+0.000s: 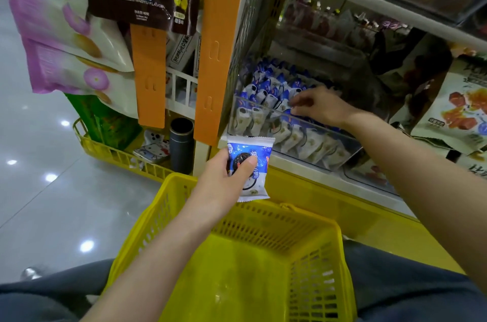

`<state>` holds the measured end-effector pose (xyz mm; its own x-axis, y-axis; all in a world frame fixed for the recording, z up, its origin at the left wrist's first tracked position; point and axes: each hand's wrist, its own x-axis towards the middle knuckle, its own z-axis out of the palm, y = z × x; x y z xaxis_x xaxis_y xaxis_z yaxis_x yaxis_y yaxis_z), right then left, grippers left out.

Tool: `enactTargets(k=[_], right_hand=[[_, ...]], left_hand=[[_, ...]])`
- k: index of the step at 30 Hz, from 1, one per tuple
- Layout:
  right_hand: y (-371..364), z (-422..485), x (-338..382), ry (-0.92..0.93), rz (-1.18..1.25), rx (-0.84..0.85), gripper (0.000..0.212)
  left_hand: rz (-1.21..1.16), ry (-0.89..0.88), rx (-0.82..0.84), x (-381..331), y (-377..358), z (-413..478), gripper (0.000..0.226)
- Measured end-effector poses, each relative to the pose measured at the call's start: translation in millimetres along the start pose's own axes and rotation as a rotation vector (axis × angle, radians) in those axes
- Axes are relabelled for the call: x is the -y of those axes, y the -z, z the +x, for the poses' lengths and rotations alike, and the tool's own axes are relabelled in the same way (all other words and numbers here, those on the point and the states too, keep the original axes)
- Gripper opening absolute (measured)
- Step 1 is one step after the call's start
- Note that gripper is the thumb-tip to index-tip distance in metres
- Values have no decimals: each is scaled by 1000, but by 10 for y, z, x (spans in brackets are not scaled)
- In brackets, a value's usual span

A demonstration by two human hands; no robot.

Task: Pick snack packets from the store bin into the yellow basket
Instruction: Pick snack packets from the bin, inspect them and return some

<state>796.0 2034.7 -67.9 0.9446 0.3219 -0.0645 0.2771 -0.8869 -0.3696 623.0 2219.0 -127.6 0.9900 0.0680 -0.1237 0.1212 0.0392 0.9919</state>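
Note:
My left hand (228, 182) grips a blue and white snack packet (254, 184) upright, just above the far rim of the yellow basket (263, 219), which rests on my lap with nothing visible inside. My right hand (320, 106) reaches into the clear store bin (340, 149), its fingers spread and curled down onto the pile of blue and white packets (266, 97). Whether those fingers pinch a packet cannot be made out.
Large snack bags hang on orange strips (220, 44) to the left of the bin. A second yellow basket (105, 149) on the floor holds a dark tumbler (181, 145) and a phone. More packets fill the shelf at right (458, 108). Glossy floor lies at left.

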Motion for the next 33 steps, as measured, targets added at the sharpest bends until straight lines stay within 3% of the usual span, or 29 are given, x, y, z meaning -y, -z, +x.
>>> enactTargets(k=[7, 13, 16, 22, 27, 33], right_hand=[[-49, 106, -21, 60, 0, -18, 2], [-2, 13, -24, 121, -67, -179, 9], [91, -92, 32, 175, -109, -361, 9], [274, -590, 303, 254, 342, -607, 9], [-71, -1094, 426, 301, 446, -471, 12], [-461, -1306, 427, 119, 781, -263, 18]], left_hand=[[-50, 31, -16, 9, -50, 98, 24], [-118, 48, -100, 15, -107, 157, 24], [-122, 16, -115, 3, -117, 157, 21], [-127, -165, -68, -96, -80, 116, 19], [-262, -104, 3, -100, -79, 83, 46], [-245, 74, 135, -4, -164, -25, 47]])
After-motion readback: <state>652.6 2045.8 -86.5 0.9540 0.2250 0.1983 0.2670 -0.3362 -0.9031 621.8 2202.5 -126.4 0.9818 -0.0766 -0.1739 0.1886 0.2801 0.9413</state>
